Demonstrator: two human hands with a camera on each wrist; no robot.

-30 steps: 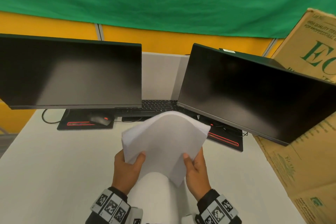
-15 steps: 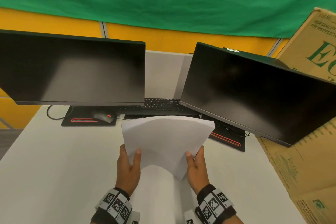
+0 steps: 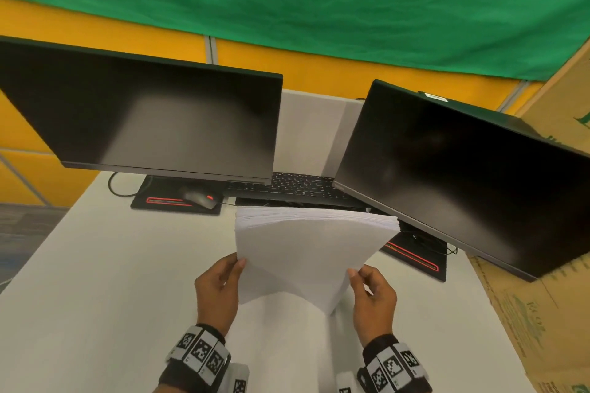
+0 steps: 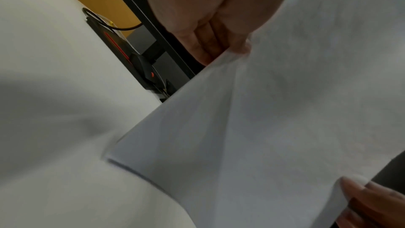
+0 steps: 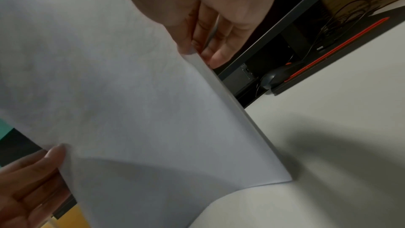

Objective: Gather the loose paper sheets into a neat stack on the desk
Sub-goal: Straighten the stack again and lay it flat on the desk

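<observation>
Paper sheets (image 3: 306,249) stand on edge at lower centre of the head view, bottom corner touching the desk (image 3: 95,297), likely so their edges can be squared. Left hand (image 3: 218,292) and right hand (image 3: 373,297) pinch opposite sides, thumbs in front.

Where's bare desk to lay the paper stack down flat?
Bare desk left of the left hand, and between right hand and cardboard box. Crowded behind paper stack: keyboard, mouse, monitors.
</observation>
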